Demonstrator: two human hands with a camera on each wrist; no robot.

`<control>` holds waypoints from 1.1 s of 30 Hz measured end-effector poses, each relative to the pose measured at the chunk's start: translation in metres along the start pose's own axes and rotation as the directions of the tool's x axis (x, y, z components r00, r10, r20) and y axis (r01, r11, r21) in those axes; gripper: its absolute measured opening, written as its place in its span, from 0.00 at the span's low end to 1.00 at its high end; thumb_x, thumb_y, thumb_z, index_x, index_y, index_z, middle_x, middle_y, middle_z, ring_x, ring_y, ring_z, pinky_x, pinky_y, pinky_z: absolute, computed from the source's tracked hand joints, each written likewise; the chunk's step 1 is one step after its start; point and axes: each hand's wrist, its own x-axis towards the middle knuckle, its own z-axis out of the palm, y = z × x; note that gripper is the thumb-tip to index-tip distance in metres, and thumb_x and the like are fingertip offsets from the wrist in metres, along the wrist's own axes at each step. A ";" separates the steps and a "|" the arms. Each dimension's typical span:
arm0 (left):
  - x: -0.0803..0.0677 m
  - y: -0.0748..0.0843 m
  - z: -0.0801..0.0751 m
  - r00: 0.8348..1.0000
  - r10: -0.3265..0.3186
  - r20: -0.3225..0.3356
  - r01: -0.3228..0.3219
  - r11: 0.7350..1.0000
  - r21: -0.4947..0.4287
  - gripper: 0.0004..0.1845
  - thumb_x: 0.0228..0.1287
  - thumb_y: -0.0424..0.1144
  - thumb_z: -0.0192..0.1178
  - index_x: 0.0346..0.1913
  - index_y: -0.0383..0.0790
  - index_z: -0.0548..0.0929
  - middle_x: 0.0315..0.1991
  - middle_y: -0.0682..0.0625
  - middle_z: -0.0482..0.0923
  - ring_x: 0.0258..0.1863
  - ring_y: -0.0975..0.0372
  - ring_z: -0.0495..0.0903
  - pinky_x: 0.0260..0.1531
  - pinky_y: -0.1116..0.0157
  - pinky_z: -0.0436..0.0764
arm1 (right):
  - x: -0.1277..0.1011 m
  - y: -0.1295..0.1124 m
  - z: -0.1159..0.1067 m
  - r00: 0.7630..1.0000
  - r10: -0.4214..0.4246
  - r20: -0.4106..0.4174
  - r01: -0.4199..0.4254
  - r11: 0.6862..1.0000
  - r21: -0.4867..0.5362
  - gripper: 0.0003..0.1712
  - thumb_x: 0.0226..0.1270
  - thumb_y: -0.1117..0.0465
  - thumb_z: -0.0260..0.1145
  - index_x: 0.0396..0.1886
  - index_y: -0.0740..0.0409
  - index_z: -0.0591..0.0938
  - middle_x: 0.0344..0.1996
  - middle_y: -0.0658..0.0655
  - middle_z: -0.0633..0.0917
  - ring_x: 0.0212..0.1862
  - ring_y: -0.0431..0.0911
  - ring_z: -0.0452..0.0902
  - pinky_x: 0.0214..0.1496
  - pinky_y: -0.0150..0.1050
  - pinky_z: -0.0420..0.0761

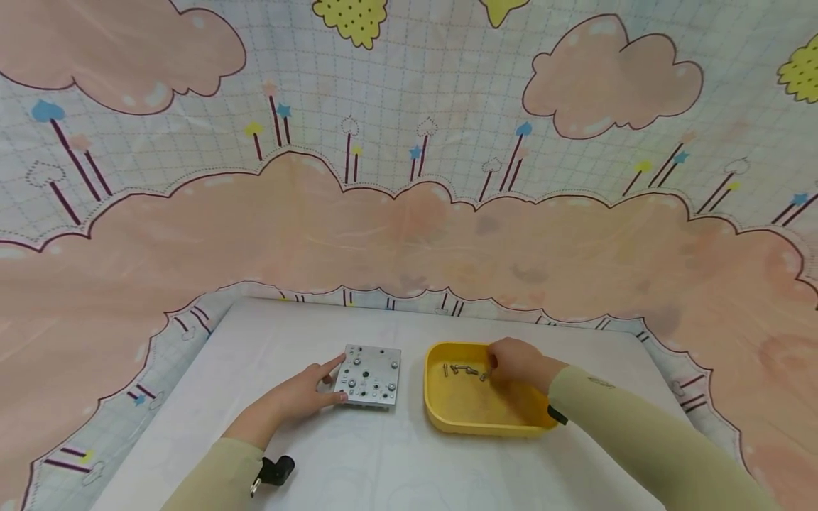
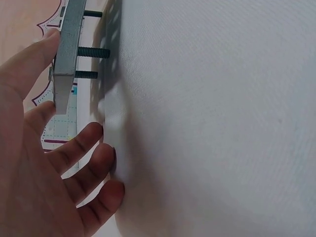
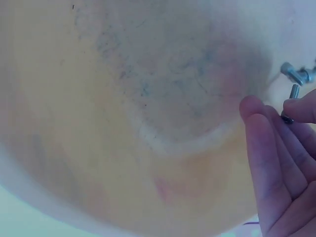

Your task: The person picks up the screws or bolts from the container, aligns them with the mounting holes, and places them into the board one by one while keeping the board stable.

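While both hands are working low in the head view, the lines below are covering them

Left hand: the left hand point(image 1: 300, 397) is resting at the near left edge of the metal plate point(image 1: 369, 375), fingers nearly straight, forefinger and thumb touching the plate's side, nothing gripped

Right hand: the right hand point(image 1: 514, 363) is reaching into the yellow tray point(image 1: 473, 419); in the wrist view its fingertips point(image 3: 296, 109) are pinching a small screw point(image 3: 291, 101)

Handling: the screw is looking small, hard, light and smooth, likely slipping or rolling; pinching across the shank seems best

Plate: stiff, flat, sitting raised on bolts point(image 2: 93, 52) already through it, lower centre of frame

Around: more screws point(image 1: 463, 370) are lying in the tray's far left; a black tool point(image 1: 276, 470) is lying lower left on the white table point(image 1: 396, 461)

Obstruction: the tray wall is standing between the hand and the plate
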 end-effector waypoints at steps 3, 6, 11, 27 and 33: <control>0.001 -0.002 0.001 1.000 -0.002 0.006 0.002 1.000 -0.014 0.48 0.58 0.62 0.67 0.78 0.52 0.58 0.57 0.44 0.74 0.52 0.52 0.75 0.56 0.43 0.71 | -0.001 0.000 -0.004 1.000 -0.007 -0.013 0.007 0.998 0.057 0.08 0.59 0.63 0.73 0.28 0.52 0.80 0.26 0.50 0.78 0.32 0.46 0.72 0.38 0.41 0.73; 0.001 -0.004 0.001 1.000 0.008 0.008 -0.007 1.000 -0.022 0.48 0.59 0.61 0.67 0.78 0.51 0.58 0.56 0.43 0.73 0.51 0.52 0.75 0.55 0.42 0.71 | -0.003 0.000 -0.008 1.000 -0.014 -0.017 0.016 0.988 0.152 0.07 0.62 0.62 0.71 0.29 0.54 0.80 0.25 0.51 0.79 0.30 0.45 0.74 0.35 0.39 0.75; 0.001 -0.005 0.002 1.000 0.011 0.008 -0.011 0.999 -0.031 0.49 0.58 0.61 0.68 0.78 0.50 0.58 0.55 0.43 0.73 0.50 0.51 0.74 0.55 0.41 0.71 | -0.006 -0.003 -0.015 1.000 -0.020 -0.014 0.024 0.954 0.298 0.05 0.65 0.64 0.70 0.31 0.57 0.81 0.24 0.53 0.81 0.28 0.46 0.76 0.34 0.38 0.78; 0.000 -0.008 0.004 1.000 0.016 -0.009 -0.017 0.998 -0.063 0.49 0.57 0.62 0.68 0.78 0.52 0.59 0.55 0.42 0.73 0.52 0.49 0.74 0.56 0.40 0.69 | -0.003 -0.008 -0.021 0.997 -0.073 -0.034 0.080 0.841 0.535 0.03 0.67 0.63 0.69 0.38 0.59 0.84 0.35 0.58 0.86 0.34 0.48 0.84 0.37 0.41 0.83; 0.000 -0.010 0.004 1.000 0.024 -0.013 -0.025 0.997 -0.066 0.48 0.57 0.61 0.68 0.78 0.52 0.60 0.55 0.43 0.73 0.51 0.50 0.74 0.56 0.40 0.69 | 0.001 -0.012 -0.022 0.993 -0.112 -0.048 0.119 0.809 0.576 0.04 0.68 0.62 0.68 0.39 0.59 0.84 0.37 0.59 0.86 0.36 0.49 0.84 0.38 0.42 0.83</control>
